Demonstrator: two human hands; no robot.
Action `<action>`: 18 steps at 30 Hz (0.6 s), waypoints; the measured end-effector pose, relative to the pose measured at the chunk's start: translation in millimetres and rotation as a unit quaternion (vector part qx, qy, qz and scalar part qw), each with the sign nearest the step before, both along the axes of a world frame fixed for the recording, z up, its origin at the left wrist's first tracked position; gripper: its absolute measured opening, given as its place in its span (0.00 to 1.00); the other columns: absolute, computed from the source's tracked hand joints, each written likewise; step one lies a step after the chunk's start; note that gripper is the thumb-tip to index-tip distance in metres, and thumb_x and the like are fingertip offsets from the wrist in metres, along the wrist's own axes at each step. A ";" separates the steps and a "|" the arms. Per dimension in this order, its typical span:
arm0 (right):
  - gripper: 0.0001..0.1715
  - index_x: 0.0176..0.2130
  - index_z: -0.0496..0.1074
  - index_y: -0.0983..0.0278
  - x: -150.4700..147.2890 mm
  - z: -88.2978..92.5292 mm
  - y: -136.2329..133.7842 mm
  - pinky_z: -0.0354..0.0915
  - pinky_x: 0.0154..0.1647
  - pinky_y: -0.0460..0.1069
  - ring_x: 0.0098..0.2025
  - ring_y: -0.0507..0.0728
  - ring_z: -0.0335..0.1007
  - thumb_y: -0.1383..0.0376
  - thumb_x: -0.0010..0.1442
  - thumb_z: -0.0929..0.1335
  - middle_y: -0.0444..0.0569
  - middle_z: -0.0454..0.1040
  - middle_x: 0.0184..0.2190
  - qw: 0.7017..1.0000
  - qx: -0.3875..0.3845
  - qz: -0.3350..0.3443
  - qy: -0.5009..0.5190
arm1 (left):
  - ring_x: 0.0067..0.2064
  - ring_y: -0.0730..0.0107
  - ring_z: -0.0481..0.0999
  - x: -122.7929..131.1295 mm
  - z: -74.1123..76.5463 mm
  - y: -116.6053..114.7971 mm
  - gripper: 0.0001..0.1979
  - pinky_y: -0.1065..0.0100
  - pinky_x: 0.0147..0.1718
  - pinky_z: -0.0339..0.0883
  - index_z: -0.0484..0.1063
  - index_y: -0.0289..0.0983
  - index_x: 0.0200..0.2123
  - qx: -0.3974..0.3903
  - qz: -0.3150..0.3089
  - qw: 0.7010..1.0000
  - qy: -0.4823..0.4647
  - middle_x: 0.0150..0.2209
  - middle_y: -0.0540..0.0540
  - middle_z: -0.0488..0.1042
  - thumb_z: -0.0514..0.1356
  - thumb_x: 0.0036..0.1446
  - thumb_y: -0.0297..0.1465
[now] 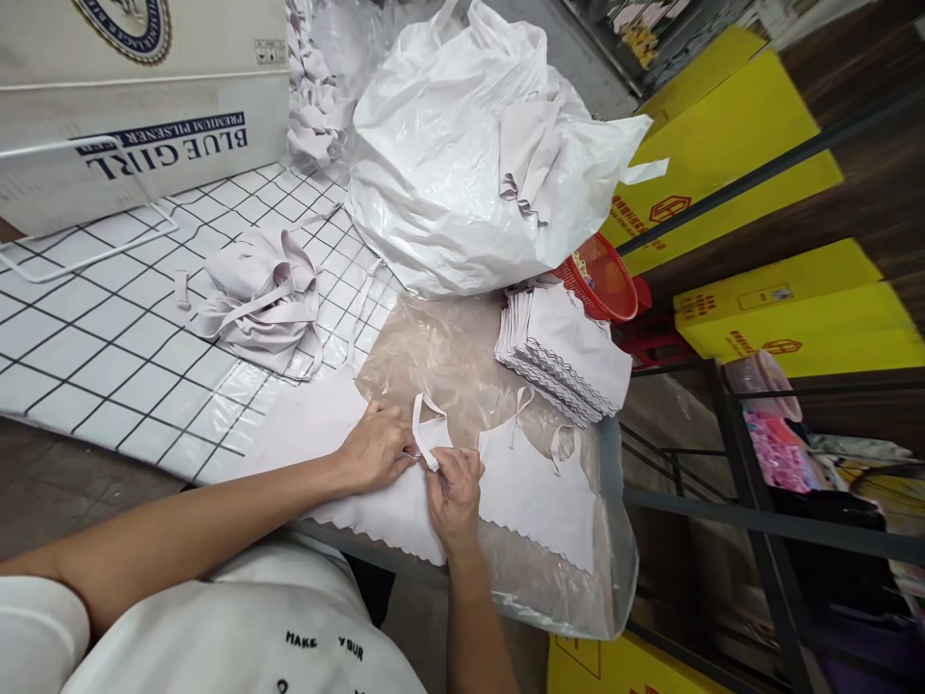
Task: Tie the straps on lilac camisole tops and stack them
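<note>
A pale lilac camisole top [405, 506] with a scalloped hem lies flat before me, one thin shoulder strap [425, 410] looped up from it. My right hand [455, 490] is closed in a pinch on this strap, near a small slider. Just to its left, my left hand [376, 448] has its fingers closed at the top's upper edge, close to the strap; what sits between its fingertips is too small to make out. A second camisole top [539, 487] with two straps lies spread on the clear plastic, right of my hands.
Behind stand a neat stack of folded lilac pieces [568, 347], a large white plastic bag [440, 164] and a red basket [603, 275]. A loose pile of lilac straps and cloth [264, 294] lies on the grid-patterned table [122, 337]. A cardboard box [145, 106] stands far left.
</note>
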State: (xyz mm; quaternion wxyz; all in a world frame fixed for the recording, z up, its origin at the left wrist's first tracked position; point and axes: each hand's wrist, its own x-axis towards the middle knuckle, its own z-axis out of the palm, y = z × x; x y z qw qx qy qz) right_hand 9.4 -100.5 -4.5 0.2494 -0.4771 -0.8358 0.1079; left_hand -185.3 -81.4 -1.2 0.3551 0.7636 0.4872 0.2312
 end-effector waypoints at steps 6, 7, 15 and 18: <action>0.14 0.44 0.73 0.57 9.5 4.0 2.3 0.54 0.48 0.57 0.44 0.60 0.66 0.72 0.63 0.64 0.47 0.77 0.37 0.999 -0.014 0.018 -0.037 | 0.41 0.59 0.70 -0.9 1.7 0.8 0.04 0.57 0.43 0.53 0.75 0.36 0.28 -0.001 -0.009 1.000 0.002 0.33 0.45 0.80 0.62 0.56 0.27; 0.13 0.44 0.73 0.57 9.6 6.6 3.1 0.55 0.48 0.57 0.44 0.61 0.66 0.71 0.63 0.64 0.47 0.77 0.37 0.999 -0.030 0.017 -0.034 | 0.42 0.59 0.71 -0.7 2.0 1.0 0.04 0.57 0.43 0.53 0.75 0.36 0.29 -0.001 -0.009 1.000 0.003 0.33 0.45 0.80 0.62 0.56 0.27; 0.11 0.35 0.72 0.59 -0.3 23.7 15.3 0.60 0.41 0.53 0.39 0.59 0.64 0.59 0.68 0.65 0.47 0.73 0.31 0.981 -0.187 0.027 0.052 | 0.43 0.58 0.71 2.0 0.8 2.0 0.05 0.56 0.43 0.52 0.80 0.38 0.33 -0.020 0.003 1.000 0.007 0.34 0.45 0.80 0.64 0.59 0.31; 0.11 0.35 0.71 0.60 -1.4 22.5 17.9 0.59 0.42 0.53 0.38 0.58 0.63 0.59 0.68 0.64 0.46 0.71 0.30 0.984 -0.171 0.039 0.017 | 0.42 0.58 0.71 1.3 0.3 1.6 0.05 0.57 0.43 0.52 0.79 0.38 0.33 -0.009 -0.001 1.000 0.010 0.33 0.45 0.80 0.63 0.60 0.31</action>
